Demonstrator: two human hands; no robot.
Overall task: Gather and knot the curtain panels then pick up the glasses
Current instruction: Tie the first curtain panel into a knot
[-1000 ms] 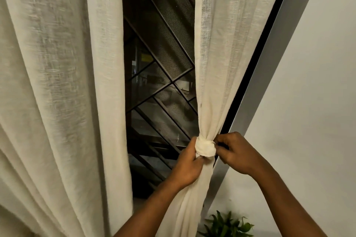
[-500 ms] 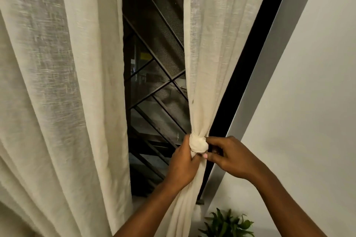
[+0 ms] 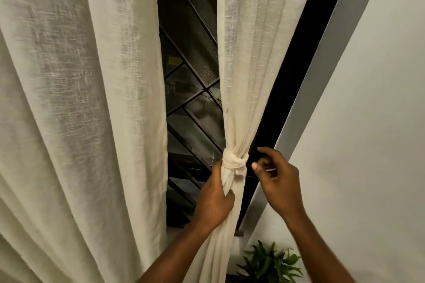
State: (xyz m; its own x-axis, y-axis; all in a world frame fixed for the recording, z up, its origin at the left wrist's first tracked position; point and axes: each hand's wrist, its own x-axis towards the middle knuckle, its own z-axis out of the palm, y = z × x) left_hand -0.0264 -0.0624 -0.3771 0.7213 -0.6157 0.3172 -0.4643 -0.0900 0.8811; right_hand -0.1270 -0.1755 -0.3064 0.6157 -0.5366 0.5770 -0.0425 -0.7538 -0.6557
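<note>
The cream right curtain panel [image 3: 253, 53] hangs gathered into a knot [image 3: 234, 162] at mid-height. My left hand [image 3: 213, 200] grips the bunched cloth just below the knot. Just right of the knot is my right hand [image 3: 278, 181], fingers curled and apart, holding nothing and clear of the cloth. The left curtain panel [image 3: 76, 110] hangs loose and unknotted, filling the left side of the view. No glasses are in view.
Between the panels a dark window with a diagonal metal grille [image 3: 190, 89] shows. A black window frame [image 3: 296, 71] and a pale wall [image 3: 368, 122] are on the right. A green leafy plant [image 3: 271, 264] sits low, below my right forearm.
My right hand has let go of the knot and drawn back a little to the right. My left hand has slid down from the knot to the cloth below it.
</note>
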